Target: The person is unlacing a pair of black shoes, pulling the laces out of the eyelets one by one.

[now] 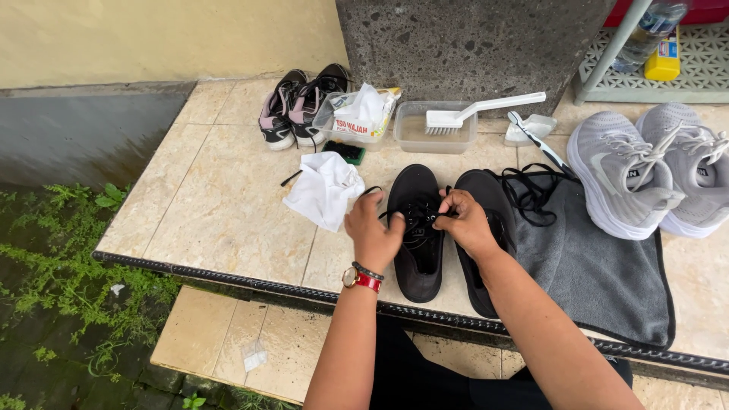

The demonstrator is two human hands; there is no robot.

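Both hands work at the left black shoe point(416, 228) on the tiled surface point(228, 212): the left hand point(373, 237) and right hand point(465, 222) have fingers pinched together on its black lace point(414, 218). The second black shoe point(486, 228) lies just beside it, partly on a grey towel point(600, 273).

wall: cream point(152, 38) | pillar: grey stone point(471, 45) | ledge: beige tiles point(213, 205) | ground: mossy paving point(53, 304) | light: daylight

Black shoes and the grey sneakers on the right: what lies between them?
In the head view, a grey towel with loose black laces on it lies between the black shoes and grey sneakers.
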